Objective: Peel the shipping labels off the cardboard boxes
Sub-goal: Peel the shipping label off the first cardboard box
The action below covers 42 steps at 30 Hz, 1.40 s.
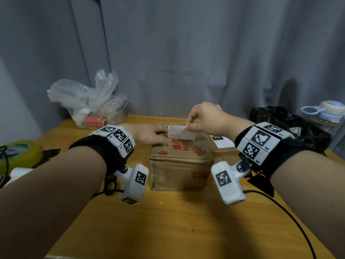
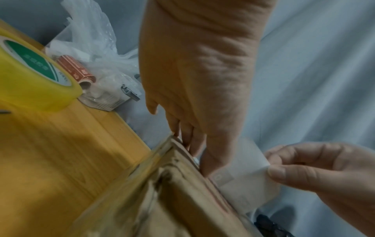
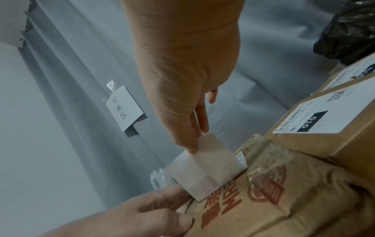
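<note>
A brown cardboard box with red print stands mid-table. Its white shipping label is lifted off the top along the right side and still sticks at the left. My right hand pinches the label's raised edge between thumb and forefinger; the right wrist view shows these fingertips on the label. My left hand lies flat on the box top beside the label, fingers straight, holding the box down. A second box to the right carries its own label marked 010.
A yellow tape roll lies at the left edge of the wooden table. A clear plastic bag sits back left, a black bag and a pale blue bottle back right. A grey curtain hangs close behind.
</note>
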Available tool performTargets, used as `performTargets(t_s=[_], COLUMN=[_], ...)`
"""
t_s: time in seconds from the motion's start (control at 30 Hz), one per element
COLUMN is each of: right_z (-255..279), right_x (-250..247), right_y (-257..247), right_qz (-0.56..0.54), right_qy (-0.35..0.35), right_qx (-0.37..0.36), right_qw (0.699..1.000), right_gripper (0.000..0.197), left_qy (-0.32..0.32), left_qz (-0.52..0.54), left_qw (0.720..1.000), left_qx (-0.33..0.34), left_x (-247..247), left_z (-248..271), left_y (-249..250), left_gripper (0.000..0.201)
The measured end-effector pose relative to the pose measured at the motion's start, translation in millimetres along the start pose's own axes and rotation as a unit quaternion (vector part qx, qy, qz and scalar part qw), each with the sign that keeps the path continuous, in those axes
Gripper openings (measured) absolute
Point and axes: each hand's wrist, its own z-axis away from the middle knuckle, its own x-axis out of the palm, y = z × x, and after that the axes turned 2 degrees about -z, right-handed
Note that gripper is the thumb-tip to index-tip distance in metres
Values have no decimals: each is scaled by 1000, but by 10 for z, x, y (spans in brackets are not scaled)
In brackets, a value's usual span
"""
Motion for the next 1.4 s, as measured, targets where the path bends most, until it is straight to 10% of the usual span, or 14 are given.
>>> performTargets(t_s=[0.3, 0.7, 1.4], right_z=[-54, -189, -143], right_x=[-10, -50, -102], right_y=[-37, -64, -26], right_qz=[42, 69, 28], right_qy=[29, 31, 41], right_qx=[-2, -12, -1], right_qw=[999, 997, 999], right_gripper=[12, 12, 10], left_qy=[29, 35, 48], left_qz=[-236, -34, -102], left_qw=[971, 999, 992], left_qx=[-37, -9, -51], left_x=[-69, -118, 35], left_z=[-33, -110, -219], left_y=[51, 1, -72], left_gripper=[76, 54, 74])
